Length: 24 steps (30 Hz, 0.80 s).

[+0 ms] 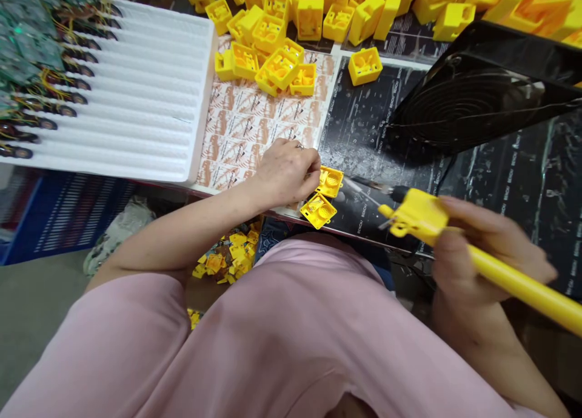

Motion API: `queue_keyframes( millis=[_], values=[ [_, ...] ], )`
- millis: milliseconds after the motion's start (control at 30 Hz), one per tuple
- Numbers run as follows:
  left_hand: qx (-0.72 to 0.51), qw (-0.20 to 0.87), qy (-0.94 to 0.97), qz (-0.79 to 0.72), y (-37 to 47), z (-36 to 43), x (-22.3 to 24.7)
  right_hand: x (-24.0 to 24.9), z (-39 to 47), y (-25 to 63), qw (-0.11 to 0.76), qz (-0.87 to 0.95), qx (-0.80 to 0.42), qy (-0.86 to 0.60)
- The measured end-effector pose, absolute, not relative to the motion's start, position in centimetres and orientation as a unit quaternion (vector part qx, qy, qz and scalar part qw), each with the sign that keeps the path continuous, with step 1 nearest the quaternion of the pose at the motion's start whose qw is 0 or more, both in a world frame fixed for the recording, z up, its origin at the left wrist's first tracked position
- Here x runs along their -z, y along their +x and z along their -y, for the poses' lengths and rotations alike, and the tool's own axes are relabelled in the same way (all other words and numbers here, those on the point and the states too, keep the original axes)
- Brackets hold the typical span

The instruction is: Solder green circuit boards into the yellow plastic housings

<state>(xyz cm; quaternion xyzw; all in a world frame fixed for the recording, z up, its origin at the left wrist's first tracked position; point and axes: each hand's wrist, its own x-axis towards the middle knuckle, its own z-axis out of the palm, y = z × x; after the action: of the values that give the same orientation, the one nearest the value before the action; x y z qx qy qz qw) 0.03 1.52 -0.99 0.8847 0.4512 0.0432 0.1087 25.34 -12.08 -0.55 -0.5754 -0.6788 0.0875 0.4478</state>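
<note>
My left hand is closed, its curled fingers at the left edge of a small yellow plastic housing with round speaker-like grilles; the fingertips are partly hidden. Just below lies a second yellow housing, close to the table's front edge. Wrapped around a yellow soldering iron with a feed tube, my right hand is a little blurred. The soldering iron points left, its thin metal tip close to the right side of the upper housing; I cannot tell whether they touch.
A black fan stands at the right. Many yellow housings are heaped along the back, with one housing apart. At left, a ridged white foam tray carries green circuit boards with wires. A blue crate sits below.
</note>
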Motion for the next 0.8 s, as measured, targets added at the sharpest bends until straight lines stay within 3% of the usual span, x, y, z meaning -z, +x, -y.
queue_keyframes(
  millis=[133, 333, 600, 800],
  values=[
    [-0.02, 0.093, 0.886, -0.454, 0.1, -1.6, 0.7, 0.2, 12.4, 24.0, 0.412, 0.701, -0.092, -0.574],
    [-0.02, 0.067, 0.896, -0.439, 0.1, -1.6, 0.8, 1.1, 11.3, 23.3, 0.455, 0.742, -0.063, -0.488],
    [-0.021, 0.061, 0.897, -0.437, 0.3, -1.7, 0.9, 0.4, 10.3, 23.8, 0.406, 0.8, -0.045, -0.44],
    [-0.03, 0.057, 0.902, -0.427, 0.3, -1.9, 0.8, 0.2, 11.5, 25.1, 0.426, 0.74, -0.063, -0.516]
  ],
)
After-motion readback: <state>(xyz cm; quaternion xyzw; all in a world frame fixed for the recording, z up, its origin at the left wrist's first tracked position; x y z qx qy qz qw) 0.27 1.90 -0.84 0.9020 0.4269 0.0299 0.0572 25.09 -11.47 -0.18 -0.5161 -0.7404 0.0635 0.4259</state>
